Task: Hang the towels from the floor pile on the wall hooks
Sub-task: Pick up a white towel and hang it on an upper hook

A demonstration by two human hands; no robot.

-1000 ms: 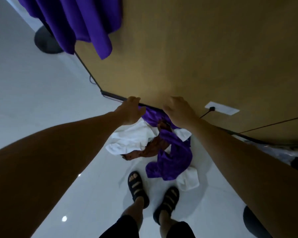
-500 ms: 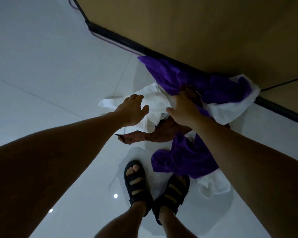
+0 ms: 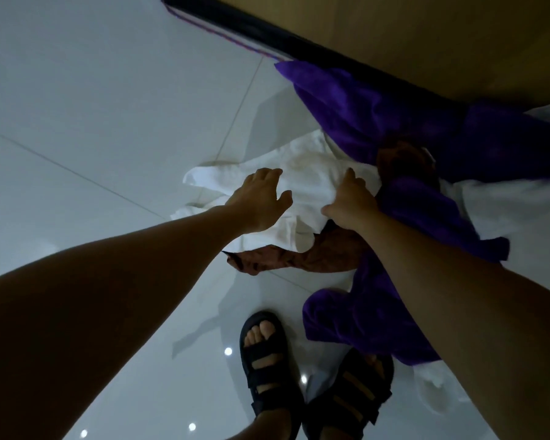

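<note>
The right hand [image 3: 350,201] pinches the crumpled white fabric towel [image 3: 305,185], the left hand [image 3: 261,200] hovers released; the cloth looks soft and light, best taken by an edge.

Indoor room, exact kind unclear. Glossy white tiled floor [image 3: 108,122] and tan wood-look wall [image 3: 426,33] with black baseboard [image 3: 267,36]. Loose towels [image 3: 305,185] heaped on the floor suggest a home.
</note>
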